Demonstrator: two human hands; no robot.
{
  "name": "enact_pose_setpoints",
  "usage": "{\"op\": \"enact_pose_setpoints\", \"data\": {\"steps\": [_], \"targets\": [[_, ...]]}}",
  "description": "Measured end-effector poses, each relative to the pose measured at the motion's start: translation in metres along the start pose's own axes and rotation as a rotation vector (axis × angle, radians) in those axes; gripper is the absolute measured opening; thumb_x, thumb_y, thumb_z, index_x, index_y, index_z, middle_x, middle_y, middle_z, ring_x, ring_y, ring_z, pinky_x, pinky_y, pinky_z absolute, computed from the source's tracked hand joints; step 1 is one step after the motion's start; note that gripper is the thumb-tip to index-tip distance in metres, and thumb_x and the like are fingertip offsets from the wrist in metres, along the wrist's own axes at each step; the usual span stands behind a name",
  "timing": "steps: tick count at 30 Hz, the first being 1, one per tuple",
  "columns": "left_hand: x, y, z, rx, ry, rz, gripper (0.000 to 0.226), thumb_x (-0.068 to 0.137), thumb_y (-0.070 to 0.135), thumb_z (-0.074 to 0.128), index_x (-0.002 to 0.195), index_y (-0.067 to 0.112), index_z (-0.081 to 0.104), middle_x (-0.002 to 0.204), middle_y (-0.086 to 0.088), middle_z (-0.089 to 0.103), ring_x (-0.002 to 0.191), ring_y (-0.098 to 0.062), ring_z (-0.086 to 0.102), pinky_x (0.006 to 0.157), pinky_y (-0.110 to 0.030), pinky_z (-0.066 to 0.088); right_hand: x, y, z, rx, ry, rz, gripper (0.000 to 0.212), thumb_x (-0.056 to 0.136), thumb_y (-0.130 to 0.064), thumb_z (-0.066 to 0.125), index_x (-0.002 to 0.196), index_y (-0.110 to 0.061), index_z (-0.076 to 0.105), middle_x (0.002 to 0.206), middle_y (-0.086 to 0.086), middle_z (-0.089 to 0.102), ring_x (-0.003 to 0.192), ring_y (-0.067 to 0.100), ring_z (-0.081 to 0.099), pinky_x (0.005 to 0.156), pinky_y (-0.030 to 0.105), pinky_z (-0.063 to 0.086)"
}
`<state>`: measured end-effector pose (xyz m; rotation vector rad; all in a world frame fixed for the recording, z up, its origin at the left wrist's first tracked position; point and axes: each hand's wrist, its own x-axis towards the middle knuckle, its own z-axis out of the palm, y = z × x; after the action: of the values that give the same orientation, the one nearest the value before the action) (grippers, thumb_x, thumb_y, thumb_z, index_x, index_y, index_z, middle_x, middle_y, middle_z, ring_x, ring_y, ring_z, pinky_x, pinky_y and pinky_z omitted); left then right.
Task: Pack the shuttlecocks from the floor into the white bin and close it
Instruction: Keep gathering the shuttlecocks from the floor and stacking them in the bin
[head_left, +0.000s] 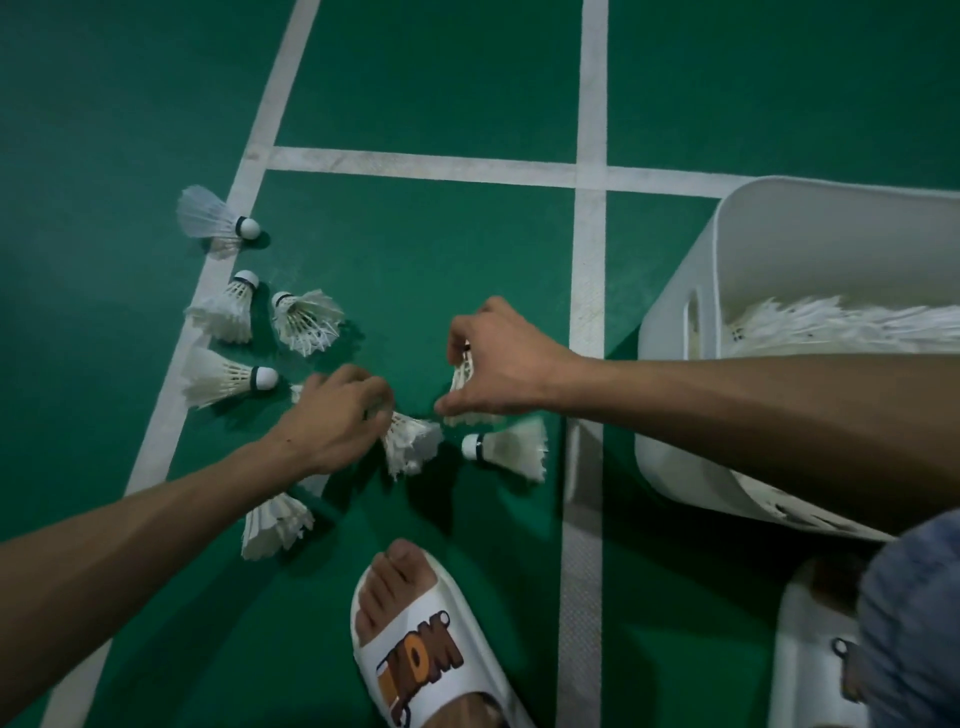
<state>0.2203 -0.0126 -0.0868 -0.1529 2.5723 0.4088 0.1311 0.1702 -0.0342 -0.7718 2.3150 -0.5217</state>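
Head view: the right hand (498, 364) pinches a white feather shuttlecock (462, 371). The left hand (332, 415) curls its fingers round a second shuttlecock (410, 441). Loose shuttlecocks (223, 379) lie to the left on the green court floor (415, 260). At the right, the open white plastic bin (675, 332) holds more. The near white slide sandal (415, 665) bears orange lettering that cannot be read.

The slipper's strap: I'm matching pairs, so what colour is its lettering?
Orange lettering with dark outlines on the white slipper, seen in the head view.

The white bin (670, 332) is cut off at right, its blurred contents probably shuttlecocks (810, 325).
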Motion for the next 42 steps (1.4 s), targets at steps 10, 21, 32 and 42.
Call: {"op": "enact_pose_setpoints", "data": {"steps": [10, 21, 32, 42], "targets": [[0.006, 0.05, 0.01, 0.285, -0.177, 0.167, 0.07, 0.069, 0.067, 0.053, 0.128, 0.028, 0.054, 0.145, -0.006, 0.037, 0.14, -0.016, 0.015, 0.108, -0.037, 0.02, -0.015, 0.005, -0.019, 0.001, 0.02, -0.04, 0.049, 0.069, -0.034, 0.081, 0.109, -0.021, 0.055, 0.106, 0.002, 0.04, 0.091, 0.016, 0.044, 0.072, 0.027, 0.039], [0.01, 0.057, -0.033, -0.14, 0.166, 0.214, 0.012, 0.08, 0.013, 0.07, 0.088, 0.021, 0.069, 0.141, -0.002, 0.045, 0.117, -0.022, 0.054, 0.095, -0.02, 0.032, -0.038, 0.008, -0.079, 0.43, 0.159, -0.077, 0.051, 0.071, -0.02, 0.081, 0.114, -0.022, 0.054, 0.092, -0.018, 0.048, 0.088, 0.006, 0.058, 0.071, 0.019, 0.053], [-0.019, 0.137, -0.122, -0.694, -0.106, 0.381, 0.065, 0.072, 0.02, 0.078, 0.122, 0.051, 0.049, 0.13, 0.024, 0.053, 0.113, -0.007, 0.057, 0.093, -0.026, 0.045, -0.107, 0.072, -0.159, 0.5, 0.355, 0.074, 0.067, 0.06, -0.012, 0.085, 0.119, -0.015, 0.053, 0.101, 0.003, 0.067, 0.088, 0.015, 0.068, 0.078, 0.03, 0.058], [-0.004, 0.216, -0.146, -0.424, -0.377, 0.615, 0.071, 0.067, 0.016, 0.071, 0.129, 0.041, 0.048, 0.132, 0.019, 0.054, 0.116, -0.001, 0.056, 0.099, -0.027, 0.046, -0.161, 0.143, -0.15, 0.121, 0.308, 0.143, 0.049, 0.069, -0.018, 0.082, 0.111, -0.035, 0.063, 0.1, -0.007, 0.058, 0.078, 0.015, 0.062, 0.061, 0.028, 0.056]]}}
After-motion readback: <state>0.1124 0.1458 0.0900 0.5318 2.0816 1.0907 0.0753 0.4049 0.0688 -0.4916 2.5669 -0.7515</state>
